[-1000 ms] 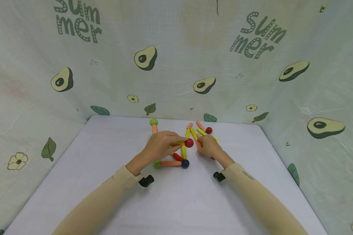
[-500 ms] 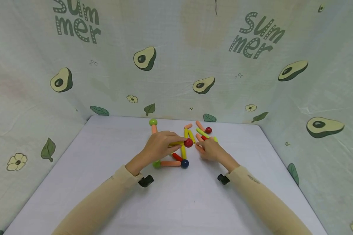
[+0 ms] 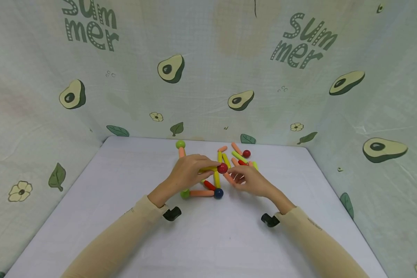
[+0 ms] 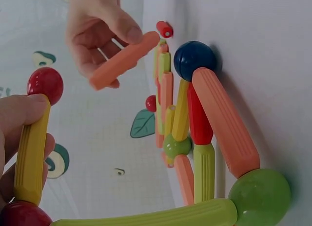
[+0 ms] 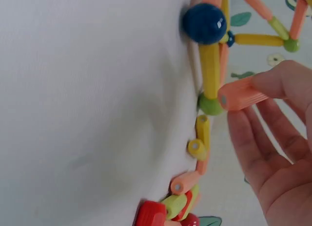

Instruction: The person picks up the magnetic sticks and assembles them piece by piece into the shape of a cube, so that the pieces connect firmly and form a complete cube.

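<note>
In the head view, my left hand (image 3: 187, 172) grips a yellow magnetic stick (image 4: 33, 150) with its thumb and fingers. A red ball (image 4: 45, 86) caps its upper end, and another red ball (image 4: 23, 215) joins its lower end to a long yellow-green stick (image 4: 146, 216). That stick runs to a green ball (image 4: 261, 197) of the frame on the table. My right hand (image 3: 251, 180) pinches a loose orange stick (image 5: 241, 94) between thumb and fingers, raised to the right of the upper red ball, its other fingers loosely bent.
A dark blue ball (image 3: 218, 193) marks the frame's near right corner; a green ball (image 3: 180, 144) stands at its far left. Several loose sticks, including a yellow-green stick (image 3: 239, 156), and a red ball (image 3: 246, 153) lie behind the right hand. A printed cloth (image 3: 208, 77) hangs behind.
My right hand has drawn back from the loose sticks, slightly right and nearer to me, bringing the orange stick with it. The left hand keeps its grip in nearly the same place.
</note>
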Action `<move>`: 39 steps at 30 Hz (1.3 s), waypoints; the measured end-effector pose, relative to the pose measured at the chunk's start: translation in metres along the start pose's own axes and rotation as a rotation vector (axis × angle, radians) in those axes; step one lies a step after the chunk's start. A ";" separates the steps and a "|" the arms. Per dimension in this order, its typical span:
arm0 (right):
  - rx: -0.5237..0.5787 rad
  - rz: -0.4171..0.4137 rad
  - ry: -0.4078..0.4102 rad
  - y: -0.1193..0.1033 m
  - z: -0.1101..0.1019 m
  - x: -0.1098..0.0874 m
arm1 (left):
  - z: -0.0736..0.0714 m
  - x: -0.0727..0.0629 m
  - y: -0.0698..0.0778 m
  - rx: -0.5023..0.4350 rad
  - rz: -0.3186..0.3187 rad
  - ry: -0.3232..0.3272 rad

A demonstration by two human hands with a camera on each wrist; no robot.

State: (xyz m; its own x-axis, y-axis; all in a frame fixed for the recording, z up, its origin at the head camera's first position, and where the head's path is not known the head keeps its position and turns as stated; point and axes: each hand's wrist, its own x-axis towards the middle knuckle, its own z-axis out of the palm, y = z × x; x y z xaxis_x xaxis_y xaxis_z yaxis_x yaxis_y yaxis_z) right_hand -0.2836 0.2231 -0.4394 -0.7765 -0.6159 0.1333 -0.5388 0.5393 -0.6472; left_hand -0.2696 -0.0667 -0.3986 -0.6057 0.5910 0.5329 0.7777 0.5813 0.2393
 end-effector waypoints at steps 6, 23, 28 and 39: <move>0.094 -0.038 0.054 -0.011 0.008 -0.003 | 0.000 -0.001 -0.001 -0.011 0.010 0.012; 0.192 -0.070 0.170 -0.017 0.034 0.004 | -0.004 -0.001 -0.003 -0.013 0.051 -0.023; 0.183 -0.065 0.157 -0.015 0.041 0.006 | -0.004 -0.001 -0.004 -0.014 0.087 -0.050; 0.161 -0.050 0.158 -0.015 0.042 0.008 | -0.018 -0.010 -0.013 -0.006 0.074 -0.021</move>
State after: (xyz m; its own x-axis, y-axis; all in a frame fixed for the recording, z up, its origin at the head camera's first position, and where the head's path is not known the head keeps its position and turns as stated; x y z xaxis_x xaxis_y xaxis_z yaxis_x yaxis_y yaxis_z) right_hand -0.2677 0.1863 -0.4599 -0.7983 -0.5354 0.2758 -0.5287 0.4038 -0.7466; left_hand -0.2710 -0.0900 -0.3925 -0.5496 0.6438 0.5324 0.8216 0.5320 0.2049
